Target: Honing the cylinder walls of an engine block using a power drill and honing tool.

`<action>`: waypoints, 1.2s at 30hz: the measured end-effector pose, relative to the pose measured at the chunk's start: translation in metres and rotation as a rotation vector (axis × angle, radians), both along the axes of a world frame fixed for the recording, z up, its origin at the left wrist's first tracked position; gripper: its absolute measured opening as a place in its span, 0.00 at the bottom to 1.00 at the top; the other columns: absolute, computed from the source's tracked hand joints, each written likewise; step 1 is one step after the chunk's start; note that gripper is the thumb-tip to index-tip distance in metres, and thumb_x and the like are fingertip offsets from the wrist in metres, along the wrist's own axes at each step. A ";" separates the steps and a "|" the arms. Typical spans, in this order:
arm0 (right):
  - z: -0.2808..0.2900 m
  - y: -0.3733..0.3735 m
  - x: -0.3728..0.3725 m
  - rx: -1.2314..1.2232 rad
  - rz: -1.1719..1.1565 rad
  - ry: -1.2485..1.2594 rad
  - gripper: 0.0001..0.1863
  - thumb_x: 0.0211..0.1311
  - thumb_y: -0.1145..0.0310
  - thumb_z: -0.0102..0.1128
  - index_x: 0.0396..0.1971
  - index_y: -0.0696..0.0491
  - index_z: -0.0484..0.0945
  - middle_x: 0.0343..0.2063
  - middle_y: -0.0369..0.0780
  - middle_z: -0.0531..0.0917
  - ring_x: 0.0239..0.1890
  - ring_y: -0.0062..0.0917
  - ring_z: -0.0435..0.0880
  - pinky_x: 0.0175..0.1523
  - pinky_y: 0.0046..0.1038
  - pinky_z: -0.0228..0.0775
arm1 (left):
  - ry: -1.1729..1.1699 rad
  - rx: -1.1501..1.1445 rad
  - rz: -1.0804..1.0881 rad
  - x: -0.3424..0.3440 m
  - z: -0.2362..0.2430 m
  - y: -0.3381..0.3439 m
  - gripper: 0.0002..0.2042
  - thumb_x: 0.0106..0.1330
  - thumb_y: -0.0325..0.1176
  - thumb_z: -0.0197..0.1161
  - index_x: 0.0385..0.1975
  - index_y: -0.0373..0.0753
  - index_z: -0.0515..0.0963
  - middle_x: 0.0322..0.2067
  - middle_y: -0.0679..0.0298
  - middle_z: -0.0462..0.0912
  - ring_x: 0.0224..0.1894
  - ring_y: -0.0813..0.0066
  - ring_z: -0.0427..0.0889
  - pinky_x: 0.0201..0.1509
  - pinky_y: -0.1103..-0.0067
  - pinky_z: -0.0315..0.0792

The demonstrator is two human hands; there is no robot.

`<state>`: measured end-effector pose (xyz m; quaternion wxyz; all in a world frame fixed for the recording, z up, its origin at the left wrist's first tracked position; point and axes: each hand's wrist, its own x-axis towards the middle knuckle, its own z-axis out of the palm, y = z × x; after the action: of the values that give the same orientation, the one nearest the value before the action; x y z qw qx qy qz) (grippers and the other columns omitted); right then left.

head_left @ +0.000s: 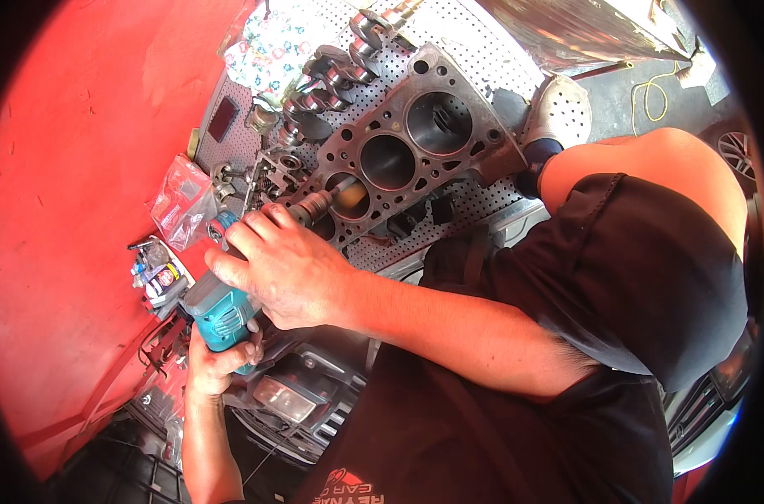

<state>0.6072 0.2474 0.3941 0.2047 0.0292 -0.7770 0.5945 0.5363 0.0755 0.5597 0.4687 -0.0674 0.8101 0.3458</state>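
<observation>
A teal and grey power drill [224,321] is in both my hands. My left hand [214,363] wraps round its handle at the lower end. My right hand [291,273] lies over the drill's front, fingers curled round it just behind the chuck [316,206]. From the chuck, a shaft carries a tan round attachment [349,198], blurred, at the mouth of a cylinder bore; its exact kind cannot be made out. That bore is in a dark metal engine block [485,128]. Two larger-looking open bores show farther along its flat face. My forearm and hand cover the block's near-left end.
A perforated metal bench top [504,197] bears the block. A crankshaft [336,74], floral cloth [274,40], dark phone [223,119] and loose engine parts [273,178] lie beyond. A red wall [88,168] stands left; a car front [302,395] sits below. My shoe [560,109] is at right.
</observation>
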 end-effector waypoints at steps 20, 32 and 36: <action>-0.004 -0.013 0.015 -0.006 -0.010 -0.024 0.41 0.48 0.67 0.76 0.68 0.52 0.76 0.54 0.46 0.80 0.62 0.45 0.78 0.71 0.51 0.65 | -0.014 -0.044 -0.038 0.008 -0.002 -0.011 0.19 0.51 0.23 0.73 0.44 0.32 0.81 0.28 0.61 0.84 0.26 0.71 0.82 0.31 0.75 0.76; -0.006 -0.009 0.006 -0.018 0.042 -0.029 0.45 0.46 0.67 0.79 0.70 0.51 0.75 0.56 0.46 0.79 0.65 0.45 0.76 0.75 0.53 0.63 | 0.007 -0.017 -0.051 0.003 -0.004 -0.007 0.18 0.53 0.22 0.72 0.46 0.31 0.81 0.28 0.61 0.84 0.26 0.72 0.82 0.32 0.75 0.77; -0.006 -0.005 0.004 -0.023 0.022 -0.017 0.46 0.45 0.67 0.80 0.71 0.51 0.75 0.57 0.46 0.78 0.65 0.45 0.76 0.76 0.53 0.63 | 0.016 -0.030 -0.063 0.001 -0.002 0.000 0.18 0.54 0.22 0.72 0.46 0.30 0.81 0.29 0.61 0.84 0.27 0.72 0.83 0.32 0.75 0.78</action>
<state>0.6110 0.2419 0.3883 0.1919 0.0305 -0.7714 0.6059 0.5373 0.0758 0.5579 0.4718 -0.0462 0.8206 0.3191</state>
